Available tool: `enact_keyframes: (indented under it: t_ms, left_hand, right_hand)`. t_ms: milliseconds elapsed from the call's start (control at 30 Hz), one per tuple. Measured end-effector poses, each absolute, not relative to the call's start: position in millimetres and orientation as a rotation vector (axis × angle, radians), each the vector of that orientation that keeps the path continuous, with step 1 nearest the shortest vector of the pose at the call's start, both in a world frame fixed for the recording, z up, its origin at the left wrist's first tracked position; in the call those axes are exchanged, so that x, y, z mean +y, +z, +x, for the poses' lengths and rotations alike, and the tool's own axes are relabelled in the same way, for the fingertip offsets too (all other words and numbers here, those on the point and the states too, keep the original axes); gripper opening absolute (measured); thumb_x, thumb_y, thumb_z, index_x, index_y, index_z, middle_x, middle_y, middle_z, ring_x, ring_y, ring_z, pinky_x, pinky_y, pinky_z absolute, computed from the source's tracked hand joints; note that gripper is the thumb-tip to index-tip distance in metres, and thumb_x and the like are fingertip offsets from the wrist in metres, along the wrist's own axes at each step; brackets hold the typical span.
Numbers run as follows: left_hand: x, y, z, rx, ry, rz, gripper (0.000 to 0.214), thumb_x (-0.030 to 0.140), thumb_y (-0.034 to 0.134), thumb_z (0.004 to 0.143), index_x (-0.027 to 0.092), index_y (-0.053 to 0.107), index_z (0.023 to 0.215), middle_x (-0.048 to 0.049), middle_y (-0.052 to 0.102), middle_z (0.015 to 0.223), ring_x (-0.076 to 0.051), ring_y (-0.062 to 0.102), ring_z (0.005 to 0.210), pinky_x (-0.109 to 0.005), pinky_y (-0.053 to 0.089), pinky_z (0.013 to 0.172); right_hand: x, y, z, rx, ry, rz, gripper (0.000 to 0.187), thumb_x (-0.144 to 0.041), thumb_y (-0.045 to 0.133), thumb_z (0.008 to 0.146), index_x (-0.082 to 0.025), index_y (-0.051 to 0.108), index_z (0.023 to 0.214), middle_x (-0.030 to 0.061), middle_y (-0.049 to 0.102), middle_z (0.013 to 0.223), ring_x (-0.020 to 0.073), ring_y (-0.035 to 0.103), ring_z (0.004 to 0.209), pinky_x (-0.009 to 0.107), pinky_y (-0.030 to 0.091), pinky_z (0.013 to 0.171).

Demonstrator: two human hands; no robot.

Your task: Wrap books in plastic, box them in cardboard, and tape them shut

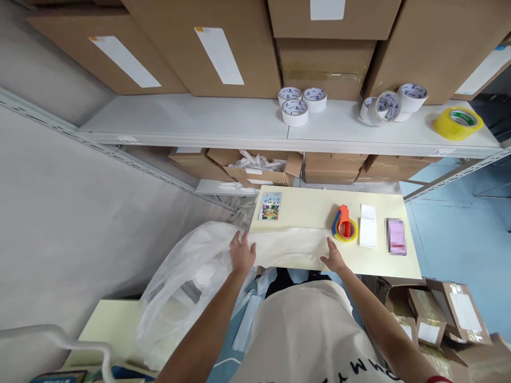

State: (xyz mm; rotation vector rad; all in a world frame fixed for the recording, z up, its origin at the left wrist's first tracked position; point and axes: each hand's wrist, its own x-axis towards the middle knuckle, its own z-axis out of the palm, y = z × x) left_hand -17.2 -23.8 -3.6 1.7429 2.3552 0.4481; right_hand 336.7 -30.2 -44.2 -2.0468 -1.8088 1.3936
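Note:
A strip of thin white packing sheet (293,247) stretches flat across the front of a cream table (307,207). Its loose, crumpled bulk (183,282) spills off the left end. My left hand (242,254) lies on the strip near the table's left edge, fingers spread. At the strip's right end is my right hand (334,257), with thumb and fingers apart; whether it touches the sheet I cannot tell. Just beyond the right hand sits an orange tape dispenser (344,222) with yellow tape. A colourful booklet (270,206) rests at the table's back left.
White labels (368,232) and a blurred purple item (396,236) lie on the table's right. Behind, a shelf (199,117) bears white tape rolls (295,113), a yellow roll (457,123) and cartons (235,48). More boxes (459,314) are stacked at lower right.

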Motion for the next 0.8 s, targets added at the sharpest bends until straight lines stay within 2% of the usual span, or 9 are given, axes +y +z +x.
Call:
enact_keyframes:
  t_ms: [100, 167, 233, 300, 367, 467, 600, 700, 800]
  left_hand:
    - [-30.4, -6.0, 21.6, 2.081, 0.198, 1.963, 0.043, 0.021, 0.054, 0.085, 0.018, 0.061, 0.128, -0.0162, 0.047, 0.146, -0.033, 0.041, 0.136, -0.05, 0.035, 0.111]
    - [-32.7, -8.6, 44.3, 1.936, 0.08, 2.023, 0.042, 0.02, 0.05, 0.087, 0.022, 0.062, 0.127, -0.0129, 0.045, 0.149, -0.031, 0.037, 0.14, -0.048, 0.031, 0.114]
    - [-31.3, -13.0, 60.1, 1.868, -0.006, 2.001, 0.044, 0.02, 0.045, 0.09, 0.022, 0.06, 0.132, -0.0115, 0.043, 0.152, -0.029, 0.033, 0.143, -0.045, 0.029, 0.116]
    - [-26.9, -19.8, 68.4, 1.846, -0.09, 1.923, 0.049, 0.02, 0.042, 0.091, 0.02, 0.053, 0.139, -0.0119, 0.037, 0.156, -0.027, 0.029, 0.146, -0.044, 0.029, 0.116]
    - [-22.5, -28.2, 71.3, 1.837, -0.182, 1.824, 0.056, 0.021, 0.044, 0.091, 0.02, 0.042, 0.147, -0.013, 0.027, 0.161, -0.029, 0.022, 0.149, -0.047, 0.029, 0.116]
    - [-23.1, -39.4, 72.1, 1.825, -0.311, 1.67, 0.071, 0.028, 0.053, 0.088, 0.021, 0.027, 0.154, -0.0154, 0.01, 0.164, -0.034, 0.01, 0.151, -0.055, 0.03, 0.112]
    - [-39.8, -41.5, 73.8, 1.826, -0.371, 1.541, 0.091, 0.049, 0.062, 0.082, 0.024, 0.016, 0.156, -0.0177, -0.005, 0.164, -0.041, -0.001, 0.15, -0.063, 0.028, 0.109]
    - [-50.5, -35.0, 73.4, 1.841, -0.362, 1.447, 0.089, 0.065, 0.053, 0.083, 0.027, 0.018, 0.156, -0.0164, -0.007, 0.165, -0.043, -0.001, 0.149, -0.066, 0.028, 0.108]
    - [-48.3, -29.4, 71.1, 1.968, -0.357, 1.354, 0.076, 0.065, 0.035, 0.091, 0.026, 0.022, 0.155, -0.0168, -0.002, 0.165, -0.041, 0.003, 0.15, -0.065, 0.028, 0.108]
  right_hand:
    - [-33.5, -35.5, 330.1, -1.852, 1.376, -2.208, 0.1, -0.025, 0.069, 0.074, -0.018, 0.012, 0.156, 0.019, 0.009, 0.163, 0.0322, 0.011, 0.151, 0.048, 0.025, 0.118]
    - [-37.3, -27.7, 327.4, -1.952, 1.273, -2.222, 0.096, -0.026, 0.07, 0.074, -0.018, 0.018, 0.155, 0.0188, 0.007, 0.164, 0.0352, 0.005, 0.151, 0.051, 0.022, 0.118]
    - [-39.0, -19.7, 325.3, -2.082, 1.166, -2.133, 0.082, -0.025, 0.066, 0.079, -0.016, 0.028, 0.152, 0.0185, 0.013, 0.163, 0.0334, 0.007, 0.151, 0.049, 0.022, 0.119]
    - [-36.2, -13.4, 322.8, -2.183, 1.11, -2.037, 0.066, -0.021, 0.058, 0.085, -0.015, 0.038, 0.147, 0.0172, 0.025, 0.16, 0.0293, 0.016, 0.151, 0.045, 0.025, 0.119]
    - [-29.4, -10.7, 319.6, -2.233, 1.124, -1.999, 0.059, -0.017, 0.052, 0.087, -0.017, 0.041, 0.145, 0.0147, 0.032, 0.158, 0.0262, 0.027, 0.148, 0.041, 0.03, 0.118]
    - [-19.2, -14.3, 314.9, -2.292, 1.251, -2.018, 0.066, -0.015, 0.053, 0.086, -0.019, 0.035, 0.149, 0.0131, 0.029, 0.159, 0.0257, 0.033, 0.145, 0.041, 0.034, 0.115]
    - [-21.2, -24.6, 313.3, -2.486, 1.357, -2.028, 0.08, -0.011, 0.062, 0.078, -0.009, 0.029, 0.152, 0.0182, 0.013, 0.163, 0.0298, 0.018, 0.15, 0.042, 0.027, 0.118]
    - [-29.9, -31.8, 316.3, -2.613, 1.235, -1.982, 0.081, -0.003, 0.056, 0.077, -0.007, 0.026, 0.152, 0.0199, 0.008, 0.163, 0.0307, 0.014, 0.151, 0.045, 0.025, 0.118]
    - [-31.7, -39.8, 319.5, -2.626, 1.131, -1.961, 0.081, 0.001, 0.049, 0.078, -0.008, 0.023, 0.154, 0.0196, 0.009, 0.163, 0.0305, 0.013, 0.151, 0.048, 0.023, 0.119]
